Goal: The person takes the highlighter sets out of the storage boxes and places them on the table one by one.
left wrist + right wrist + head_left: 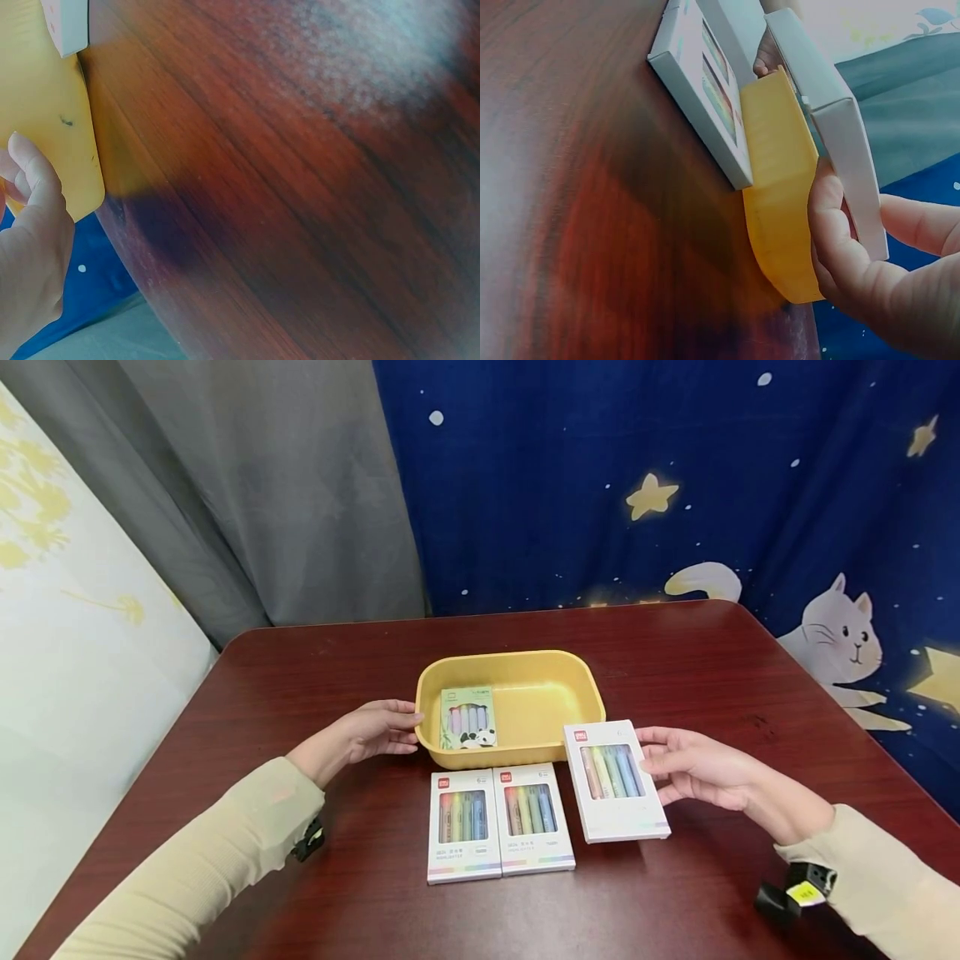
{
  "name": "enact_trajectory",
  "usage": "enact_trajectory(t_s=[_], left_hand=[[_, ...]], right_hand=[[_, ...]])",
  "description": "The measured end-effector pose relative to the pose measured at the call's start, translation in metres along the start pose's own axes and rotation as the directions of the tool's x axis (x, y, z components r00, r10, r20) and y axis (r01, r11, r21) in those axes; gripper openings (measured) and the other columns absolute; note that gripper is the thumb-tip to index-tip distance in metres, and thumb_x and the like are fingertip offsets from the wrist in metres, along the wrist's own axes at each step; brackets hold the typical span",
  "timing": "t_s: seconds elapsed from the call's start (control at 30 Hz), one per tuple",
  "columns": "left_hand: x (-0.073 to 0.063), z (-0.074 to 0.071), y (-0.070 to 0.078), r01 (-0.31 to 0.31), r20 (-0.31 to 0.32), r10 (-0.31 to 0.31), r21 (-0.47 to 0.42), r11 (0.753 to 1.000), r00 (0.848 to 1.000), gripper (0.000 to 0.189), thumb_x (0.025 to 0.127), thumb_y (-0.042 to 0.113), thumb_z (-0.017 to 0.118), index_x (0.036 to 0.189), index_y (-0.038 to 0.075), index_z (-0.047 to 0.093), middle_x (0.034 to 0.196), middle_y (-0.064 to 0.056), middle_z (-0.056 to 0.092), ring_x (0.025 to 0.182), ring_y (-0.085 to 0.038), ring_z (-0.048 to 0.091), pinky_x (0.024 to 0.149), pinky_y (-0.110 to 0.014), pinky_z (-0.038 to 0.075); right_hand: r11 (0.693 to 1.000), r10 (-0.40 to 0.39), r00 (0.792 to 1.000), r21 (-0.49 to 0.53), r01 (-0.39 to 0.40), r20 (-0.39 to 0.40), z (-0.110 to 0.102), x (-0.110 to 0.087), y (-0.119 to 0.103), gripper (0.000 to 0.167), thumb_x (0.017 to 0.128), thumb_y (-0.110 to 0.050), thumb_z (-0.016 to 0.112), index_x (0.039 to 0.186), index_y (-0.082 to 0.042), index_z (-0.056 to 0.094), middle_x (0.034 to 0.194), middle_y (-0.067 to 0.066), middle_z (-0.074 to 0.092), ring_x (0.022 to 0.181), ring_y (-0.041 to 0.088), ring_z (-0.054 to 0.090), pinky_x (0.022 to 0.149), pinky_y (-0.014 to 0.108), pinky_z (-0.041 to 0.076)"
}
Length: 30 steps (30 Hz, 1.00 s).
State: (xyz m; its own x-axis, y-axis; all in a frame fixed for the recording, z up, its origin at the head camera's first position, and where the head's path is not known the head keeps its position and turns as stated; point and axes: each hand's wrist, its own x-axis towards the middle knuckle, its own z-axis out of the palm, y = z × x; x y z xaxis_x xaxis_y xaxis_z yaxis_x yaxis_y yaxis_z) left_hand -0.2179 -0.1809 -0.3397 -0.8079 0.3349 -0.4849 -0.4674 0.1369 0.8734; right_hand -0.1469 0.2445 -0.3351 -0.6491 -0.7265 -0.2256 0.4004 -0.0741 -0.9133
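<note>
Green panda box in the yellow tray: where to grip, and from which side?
Probably pinch the green panda box by its long right edge, coming from above and the right. Its left edge sits close to the left wall of the yellow tray, while bare tray floor on its right leaves room.

Even, fairly bright light fills the head view, though small print on the boxes (534, 852) blurs. At the left wrist, whitish glare mottles the table (262, 150) and dark shadow falls beside the tray (45, 90); the right wrist view looks hazy.
</note>
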Motion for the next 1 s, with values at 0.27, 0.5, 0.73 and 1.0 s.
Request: enact_trajectory(t_s=[0.27,0.5,0.73,1.0], left_hand=[[0.0,0.0,0.001,0.005,-0.004,-0.005,0.0,1.0,1.0,0.039,0.093,0.01,0.052,0.125,-0.003,0.036,0.084,-0.004,0.057,0.07,-0.012,0.058,0.07,-0.027,0.056],[0.0,0.0,0.001,0.006,-0.005,-0.006,0.003,1.0,1.0,0.041,0.092,0.011,0.053,0.127,-0.004,0.035,0.084,-0.004,0.057,0.07,-0.013,0.058,0.071,-0.027,0.056],[0.002,0.001,0.002,0.015,-0.009,-0.015,0.006,1.0,1.0,0.045,0.092,0.011,0.053,0.13,-0.004,0.033,0.084,-0.004,0.057,0.069,-0.012,0.058,0.071,-0.027,0.056],[0.002,-0.001,0.001,0.008,-0.001,-0.008,0.004,1.0,1.0,0.046,0.092,0.01,0.052,0.13,-0.006,0.032,0.083,-0.004,0.057,0.069,-0.012,0.058,0.07,-0.027,0.056]], right_hand=[[0.999,-0.014,0.999,0.041,0.013,0.035,-0.001,-0.003,0.018,0.036,0.094,0.003,0.038,0.128,0.0,0.025,0.116,0.009,0.058,0.103,0.025,0.06,0.085,0.048,0.05],[1.0,0.024,1.0,0.011,-0.024,-0.013,-0.004,0.003,0.029,0.042,0.093,0.002,0.04,0.13,0.006,0.019,0.11,0.008,0.059,0.099,0.025,0.061,0.082,0.046,0.052],[0.996,0.069,0.994,-0.043,-0.073,-0.089,-0.008,0.011,0.035,0.054,0.092,0.0,0.045,0.132,0.012,0.011,0.105,0.006,0.06,0.095,0.022,0.062,0.079,0.045,0.053],[0.99,0.091,0.986,-0.095,-0.105,-0.142,-0.002,0.018,0.036,0.06,0.09,-0.001,0.048,0.132,0.016,0.009,0.102,0.006,0.059,0.092,0.021,0.063,0.077,0.045,0.054]])
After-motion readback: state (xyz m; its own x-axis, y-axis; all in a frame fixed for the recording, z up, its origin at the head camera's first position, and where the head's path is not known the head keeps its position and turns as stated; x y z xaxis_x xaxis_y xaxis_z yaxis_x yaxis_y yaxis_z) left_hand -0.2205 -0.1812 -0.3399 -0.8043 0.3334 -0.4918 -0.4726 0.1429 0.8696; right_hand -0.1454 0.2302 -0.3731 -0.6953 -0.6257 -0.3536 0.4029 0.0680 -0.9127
